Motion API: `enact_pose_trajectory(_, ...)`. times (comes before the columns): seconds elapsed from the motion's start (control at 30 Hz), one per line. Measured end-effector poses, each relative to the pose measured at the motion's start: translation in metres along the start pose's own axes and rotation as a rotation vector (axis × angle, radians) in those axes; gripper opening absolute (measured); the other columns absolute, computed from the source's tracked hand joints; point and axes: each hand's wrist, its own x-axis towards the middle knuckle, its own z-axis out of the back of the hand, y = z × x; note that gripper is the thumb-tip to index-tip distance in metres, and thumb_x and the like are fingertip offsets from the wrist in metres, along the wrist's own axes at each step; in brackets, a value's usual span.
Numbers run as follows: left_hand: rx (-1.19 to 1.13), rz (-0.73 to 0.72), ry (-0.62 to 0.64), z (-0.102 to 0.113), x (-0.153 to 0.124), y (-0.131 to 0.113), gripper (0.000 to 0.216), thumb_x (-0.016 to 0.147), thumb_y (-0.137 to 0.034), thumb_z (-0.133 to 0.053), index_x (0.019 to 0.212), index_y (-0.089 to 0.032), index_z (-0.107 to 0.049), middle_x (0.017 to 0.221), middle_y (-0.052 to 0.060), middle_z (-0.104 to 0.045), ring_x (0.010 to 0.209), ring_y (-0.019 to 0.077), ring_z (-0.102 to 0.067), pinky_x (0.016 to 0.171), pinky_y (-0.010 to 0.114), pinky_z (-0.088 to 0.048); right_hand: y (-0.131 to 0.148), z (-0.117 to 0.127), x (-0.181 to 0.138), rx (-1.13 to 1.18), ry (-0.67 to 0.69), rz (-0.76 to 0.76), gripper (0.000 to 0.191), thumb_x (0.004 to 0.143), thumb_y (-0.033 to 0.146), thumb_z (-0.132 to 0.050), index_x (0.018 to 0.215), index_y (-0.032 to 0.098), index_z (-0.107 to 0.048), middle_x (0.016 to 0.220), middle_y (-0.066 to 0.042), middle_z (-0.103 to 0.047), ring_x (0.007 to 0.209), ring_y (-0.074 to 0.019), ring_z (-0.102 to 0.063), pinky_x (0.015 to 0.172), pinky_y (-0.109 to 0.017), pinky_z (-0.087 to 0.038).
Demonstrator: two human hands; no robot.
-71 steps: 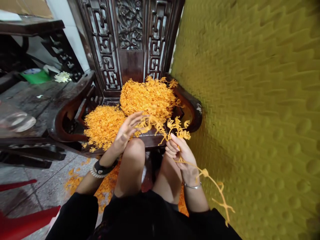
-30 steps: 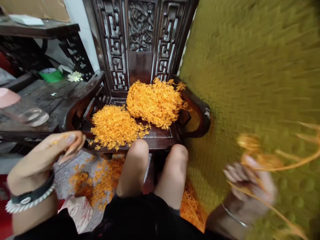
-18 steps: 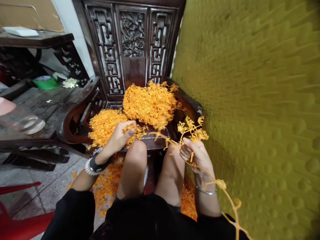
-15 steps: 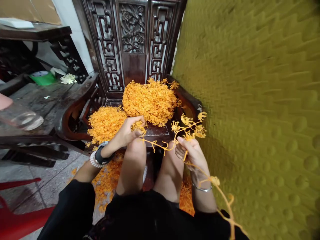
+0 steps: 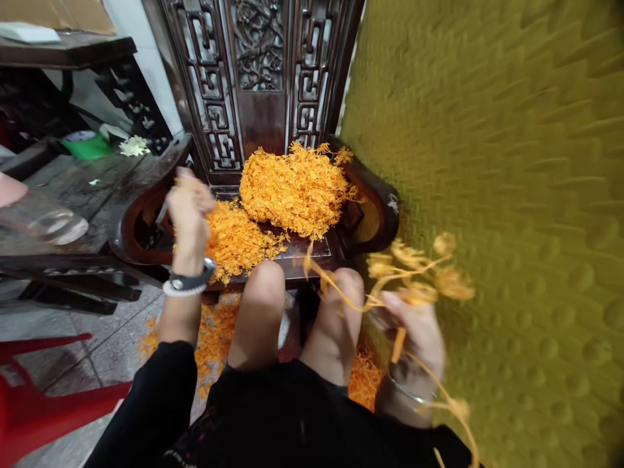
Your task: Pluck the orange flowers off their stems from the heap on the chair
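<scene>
My right hand (image 5: 414, 325) is closed round an orange artificial flower stem (image 5: 358, 305), with small blossoms (image 5: 414, 273) fanning out above the fingers. One bare length of the stem reaches left over my knee, and another trails down past my wrist. My left hand (image 5: 189, 208) is raised at the left edge of the smaller pile of orange plastic blossoms (image 5: 238, 244). Its fingers look curled but are smeared by motion, so what they hold, if anything, does not show. Behind, a larger orange heap (image 5: 295, 188) lies on the dark wooden chair seat (image 5: 316, 248).
A carved chair back (image 5: 263, 120) rises ahead, with curved armrests (image 5: 129, 227) at both sides. An olive textured surface (image 5: 487, 162) stands close on the right. Left are a wooden bench with green tape (image 5: 88, 146) and a clear cup (image 5: 53, 224), and a red stool (image 5: 49, 416). Orange bits (image 5: 214, 338) litter the floor.
My left hand has left the stem and swung left and up over the smaller pile. More blossoms lie at that pile's right edge. My right hand has moved right with the stem.
</scene>
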Motion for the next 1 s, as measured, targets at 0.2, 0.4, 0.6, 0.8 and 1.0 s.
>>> enact_pose_trajectory(0.2, 1.005, 0.031, 0.058, 0.049, 0.040, 0.091, 0.034, 0.086, -0.044, -0.049, 0.069, -0.015, -0.054, 0.064, 0.003, -0.052, 0.067, 0.0160, -0.050, 0.062, 0.029, -0.032, -0.001, 0.022, 0.007, -0.285, 0.066, 0.056, 0.049, 0.071, 0.045, -0.069, 0.047, 0.019, -0.036, 0.047, 0.005, -0.028, 0.045, -0.0067, -0.024, 0.042, -0.025, -0.019)
enact_pose_trajectory(0.4, 1.284, 0.058, 0.415, 0.047, 0.000, 0.131, 0.033, 0.085, -0.030, -0.044, 0.102, -0.016, -0.068, 0.127, 0.016, -0.053, 0.119, 0.0364, -0.041, 0.096, 0.048, -0.031, -0.005, -0.002, 0.027, -0.284, 0.134, 0.134, 0.049, 0.075, 0.049, -0.063, 0.049, 0.019, -0.035, 0.050, 0.006, -0.027, 0.046, -0.0060, -0.023, 0.044, -0.024, -0.018)
enact_pose_trajectory(0.6, 1.037, 0.048, 0.251, 0.046, -0.001, 0.135, 0.046, 0.084, -0.052, -0.050, 0.106, -0.016, -0.068, 0.142, 0.012, -0.042, 0.133, 0.0354, -0.028, 0.109, 0.058, -0.011, -0.006, -0.006, 0.025, -0.347, 0.185, 0.150, 0.052, 0.077, 0.049, -0.060, 0.047, 0.020, -0.030, 0.050, 0.006, -0.023, 0.047, -0.0059, -0.021, 0.045, -0.025, -0.016)
enact_pose_trajectory(0.8, 1.156, 0.079, 0.326, 0.044, -0.001, 0.134, 0.057, 0.092, -0.030, -0.029, 0.143, -0.004, -0.034, 0.147, 0.020, -0.035, 0.137, 0.0344, -0.027, 0.111, 0.051, -0.019, -0.003, -0.014, 0.025, -0.399, 0.239, 0.162, 0.050, 0.078, 0.043, -0.059, 0.046, 0.020, -0.028, 0.050, 0.005, -0.021, 0.047, -0.0065, -0.020, 0.045, -0.025, -0.015)
enact_pose_trajectory(1.0, 1.197, 0.052, 0.307, 0.044, -0.005, 0.126, 0.057, 0.089, -0.038, -0.038, 0.137, -0.008, -0.044, 0.154, 0.018, -0.022, 0.137, 0.0378, -0.024, 0.111, 0.055, -0.018, -0.001, -0.022, 0.025, -0.320, 0.294, 0.113, 0.044, 0.078, 0.039, -0.057, 0.047, 0.020, -0.031, 0.051, 0.005, -0.024, 0.047, -0.0066, -0.021, 0.046, -0.025, -0.017)
